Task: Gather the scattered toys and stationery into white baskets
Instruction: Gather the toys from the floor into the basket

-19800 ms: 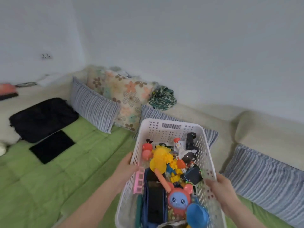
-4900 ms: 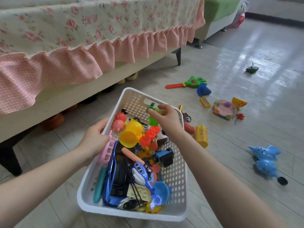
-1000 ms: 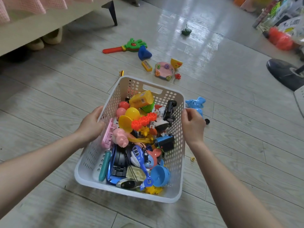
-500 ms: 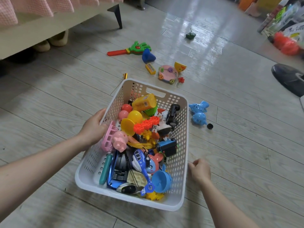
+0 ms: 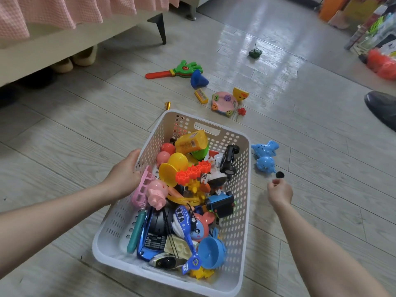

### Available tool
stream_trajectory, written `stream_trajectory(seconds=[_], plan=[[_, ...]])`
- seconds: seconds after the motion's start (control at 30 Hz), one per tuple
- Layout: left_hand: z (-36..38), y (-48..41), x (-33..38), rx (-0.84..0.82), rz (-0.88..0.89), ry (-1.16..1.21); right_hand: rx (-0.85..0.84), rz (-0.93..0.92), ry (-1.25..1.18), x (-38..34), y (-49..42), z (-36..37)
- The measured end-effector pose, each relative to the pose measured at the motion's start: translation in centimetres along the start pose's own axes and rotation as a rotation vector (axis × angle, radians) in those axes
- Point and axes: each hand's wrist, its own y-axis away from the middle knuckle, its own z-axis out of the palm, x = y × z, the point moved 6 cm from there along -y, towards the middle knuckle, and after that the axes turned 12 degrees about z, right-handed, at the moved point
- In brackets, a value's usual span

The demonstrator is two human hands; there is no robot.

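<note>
The white perforated plastic basket (image 5: pixel 242 189) stands full on the grey plank floor (image 5: pixel 85 136); the left hand (image 5: pixel 124 176) grips its rim. The blue plastic animal toys (image 5: pixel 264 163) lie just beside it. The right hand (image 5: pixel 279 191) has curled fingers; around what, I cannot tell. Better to keep the basket steady and lift the toys singly.

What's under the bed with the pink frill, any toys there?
Beige slippers sit under the cream bed frame. Dark shapes to their left are too shadowed to identify, and the frame hides everything deeper.
</note>
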Motion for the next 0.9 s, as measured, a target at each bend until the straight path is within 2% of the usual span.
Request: stream_trajectory(seconds=[0.37, 0.9], plan=[[0.3, -0.2, 0.4, 0.011, -0.035, -0.098, -0.009, 0.147, -0.054, -0.7, -5.1, 0.7], [0.4, -0.2, 0.6, 0.046, -0.04, -0.1, -0.069, 0.204, 0.072, 0.3, -8.8, 2.2]])
